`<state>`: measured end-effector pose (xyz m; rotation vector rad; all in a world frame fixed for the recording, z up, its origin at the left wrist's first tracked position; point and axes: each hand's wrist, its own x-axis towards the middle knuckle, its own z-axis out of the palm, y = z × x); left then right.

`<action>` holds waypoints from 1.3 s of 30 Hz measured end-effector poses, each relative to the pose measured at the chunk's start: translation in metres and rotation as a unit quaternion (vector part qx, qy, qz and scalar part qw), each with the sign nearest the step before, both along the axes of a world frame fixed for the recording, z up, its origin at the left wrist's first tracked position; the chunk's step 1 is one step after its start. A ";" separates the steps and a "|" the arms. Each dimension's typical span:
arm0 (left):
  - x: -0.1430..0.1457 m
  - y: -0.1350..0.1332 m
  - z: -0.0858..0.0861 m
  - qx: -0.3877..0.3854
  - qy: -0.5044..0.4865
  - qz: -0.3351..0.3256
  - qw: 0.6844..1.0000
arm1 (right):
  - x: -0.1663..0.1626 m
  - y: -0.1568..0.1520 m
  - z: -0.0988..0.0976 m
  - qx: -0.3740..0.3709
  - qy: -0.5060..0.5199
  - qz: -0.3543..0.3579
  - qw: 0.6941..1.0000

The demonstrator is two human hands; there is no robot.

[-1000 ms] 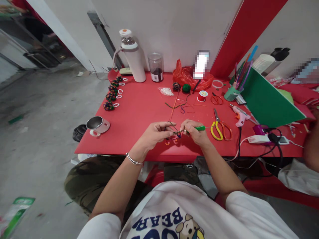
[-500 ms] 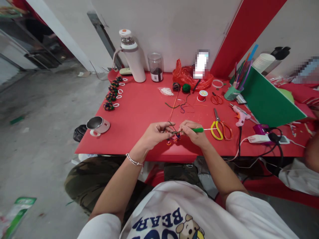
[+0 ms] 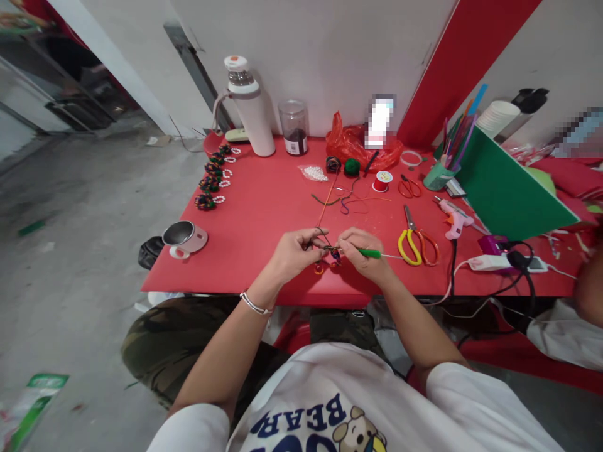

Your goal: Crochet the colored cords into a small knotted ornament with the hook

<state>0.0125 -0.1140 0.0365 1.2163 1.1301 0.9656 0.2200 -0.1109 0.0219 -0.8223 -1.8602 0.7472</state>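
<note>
My left hand [image 3: 294,252] pinches a small knotted piece of coloured cord [image 3: 328,262] just above the red table [image 3: 264,213] near its front edge. A thin strand runs from it up toward loose cords [image 3: 346,199] in the middle. My right hand [image 3: 362,251] is closed on a green-handled hook tool [image 3: 370,253], its metal tip pointing left into the knotted piece. Both hands almost touch over the piece.
Yellow and orange scissors [image 3: 417,242] lie right of my hand. A pink glue gun [image 3: 453,220], cables, a green board [image 3: 506,188], a white thermos [image 3: 250,110], a jar [image 3: 294,127], finished beaded pieces [image 3: 211,176] and a metal cup [image 3: 183,237] stand around. Another person's arm [image 3: 588,282] is at the right edge.
My right hand tilted the green tool so its handle now points slightly down and right, and the hand shifted a little left. The left hand stays on the piece.
</note>
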 end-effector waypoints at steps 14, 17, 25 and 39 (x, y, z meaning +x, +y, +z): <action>0.008 -0.003 0.006 0.011 -0.003 0.050 0.999 | -0.006 -0.009 -0.003 0.109 -0.017 -0.053 0.993; 0.008 -0.005 0.009 0.002 -0.020 0.046 0.999 | -0.006 -0.009 -0.005 0.112 -0.011 -0.054 0.992; 0.012 -0.005 0.009 -0.022 -0.062 0.040 0.997 | -0.006 -0.009 -0.008 0.100 0.000 -0.066 0.993; 0.025 -0.006 0.013 -0.053 -0.181 0.082 0.979 | -0.023 -0.009 -0.035 0.190 0.034 -0.185 0.963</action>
